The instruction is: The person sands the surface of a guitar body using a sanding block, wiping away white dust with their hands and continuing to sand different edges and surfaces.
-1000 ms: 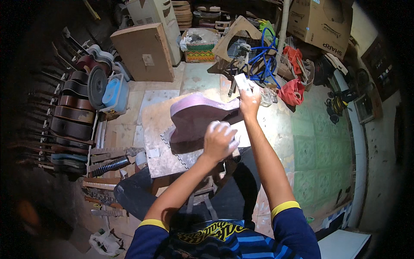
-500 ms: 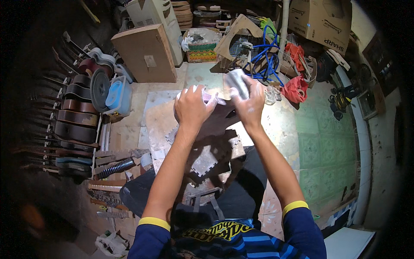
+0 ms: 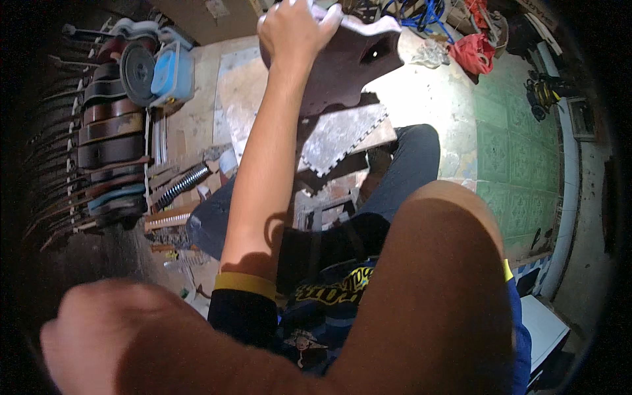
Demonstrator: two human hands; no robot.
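Observation:
My left hand (image 3: 293, 29) is closed over the far edge of a dark brown guitar body (image 3: 349, 66), with chalky dust on the fingertips. The body is tilted up, showing a curved outline, a dark cutout towards its right end and a pale dusty rim. Below it lies a grey foam mat tile (image 3: 342, 135) with a toothed edge. My right hand (image 3: 112, 336) is close up at the lower left, its bent arm crossing in front of my chest. Motion blur and the angle hide its fingers, and nothing shows in it.
Several guitars (image 3: 108, 155) stand in a row on the left, beside a blue plastic box (image 3: 172, 76) and a round grey lid (image 3: 138, 74). A coiled spring-like tube (image 3: 181, 184) lies near my left knee. A red bag (image 3: 473, 54) and blue hose (image 3: 421, 16) are at the far right.
My right hand has left the guitar body and swung back to the lower left; the grey block it held is out of sight. My left hand keeps its grip. The view has tipped downward.

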